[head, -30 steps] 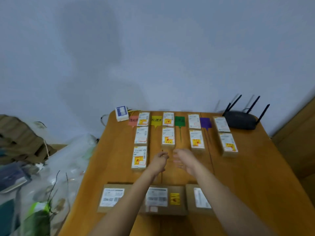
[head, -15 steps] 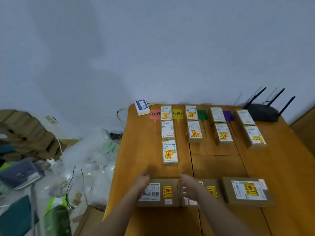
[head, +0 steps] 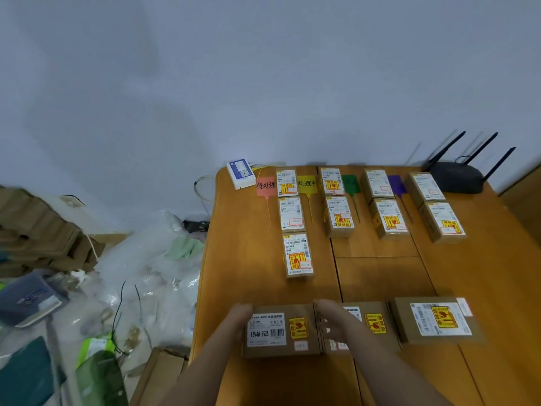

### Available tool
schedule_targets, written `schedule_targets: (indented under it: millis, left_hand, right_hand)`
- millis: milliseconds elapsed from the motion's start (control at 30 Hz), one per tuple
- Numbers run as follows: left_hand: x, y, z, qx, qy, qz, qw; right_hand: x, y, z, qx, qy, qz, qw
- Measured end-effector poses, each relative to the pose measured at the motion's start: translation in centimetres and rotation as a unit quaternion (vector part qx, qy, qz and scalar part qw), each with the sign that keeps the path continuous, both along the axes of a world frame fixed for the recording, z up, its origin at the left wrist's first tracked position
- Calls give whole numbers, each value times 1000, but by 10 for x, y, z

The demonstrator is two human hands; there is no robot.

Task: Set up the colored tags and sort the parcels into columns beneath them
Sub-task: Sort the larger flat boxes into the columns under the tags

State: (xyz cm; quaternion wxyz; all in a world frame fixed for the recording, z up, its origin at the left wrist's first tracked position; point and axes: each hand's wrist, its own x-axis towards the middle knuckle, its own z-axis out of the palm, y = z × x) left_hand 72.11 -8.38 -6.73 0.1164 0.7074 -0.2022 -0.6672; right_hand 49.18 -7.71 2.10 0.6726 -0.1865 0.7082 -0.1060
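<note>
The left hand [head: 238,315] pressed against the left end of the nearest brown parcel [head: 281,332], and the right hand [head: 332,323] lay against its right end with fingers spread, so the two formed a grip clamping that parcel between them on the bench [head: 243,259]; whether it was lifted off the surface could not be told. Just right of the grip, partly behind the right hand, sat a second brown parcel [head: 370,322], and beyond it a third one [head: 436,319], all three in a row along the near side. Farther out from the hands, toward the wall, four tags lay flat: a pink tag [head: 265,186], a yellow tag [head: 306,183], a green tag [head: 349,183] and a purple tag [head: 396,183]. To the right of each tag ran a column of small labelled boxes: three beside the pink [head: 296,253], two beside each of the others. Past the pink tag, at the far left corner, rested a white box [head: 240,173]; at the far right stood a black router [head: 456,175].
</note>
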Motion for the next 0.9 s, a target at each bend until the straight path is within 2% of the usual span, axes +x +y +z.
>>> schedule_targets:
  millis: [167,233,367,533,633,767,900]
  left_hand:
    - [11,-1,-13,-1,-20,31,999]
    - [14,-3,-24,-5,-46,6,999]
    - [11,-2,-5,-20,-87,-36,995]
    - [8,0,33,-37,-42,-8,998]
    - [12,-1,56,-65,-12,-29,997]
    - [22,-11,100,-124,32,-18,992]
    - [17,-26,136,-195,60,23,979]
  right_hand:
    - [-2,-3,-4,9,-20,4,1000]
    - [-2,-3,1,8,-31,-3,999]
    - [-3,-1,6,1,-31,3,1000]
    - [-8,-2,6,-3,-17,28,999]
    - [-18,-6,7,-10,8,53,999]
    - [-29,-13,26,-57,-2,56,997]
    - [-35,-23,55,-136,-32,12,990]
